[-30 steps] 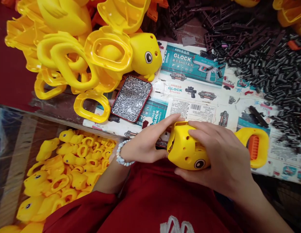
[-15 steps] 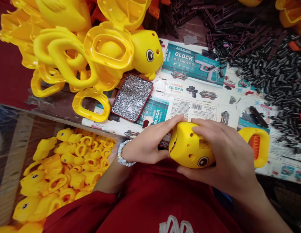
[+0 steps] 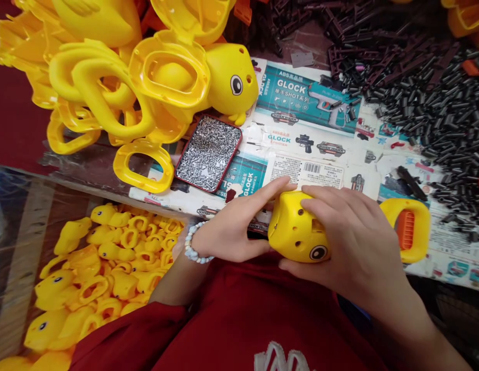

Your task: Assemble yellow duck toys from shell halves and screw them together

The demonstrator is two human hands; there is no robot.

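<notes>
A yellow toy duck [image 3: 291, 226] with a printed eye and several small holes is held over the table's front edge. My right hand [image 3: 351, 237] wraps over its right side, thumb below and fingers on top. My left hand [image 3: 239, 226] cups the other side, with its thumb at the lower left edge and its fingertips behind the top. Beyond my right hand shows a yellow loop handle [image 3: 423, 232] with an orange ribbed piece [image 3: 405, 231] inside it; my hand hides whether it joins the duck. My palms cover part of the duck.
A shallow red-rimmed tray [image 3: 209, 153] of small metal screws lies left of centre. Larger yellow duck parts [image 3: 231, 80] and loop pieces [image 3: 144, 167] crowd the back left. Black plastic parts [image 3: 448, 118] heap at right. Below the table's left edge, many yellow pieces [image 3: 119, 252] fill a bin.
The duck has turned slightly and shifted a little up and left in my hands, and my right hand covers more of its right side. Both hands stay around it.
</notes>
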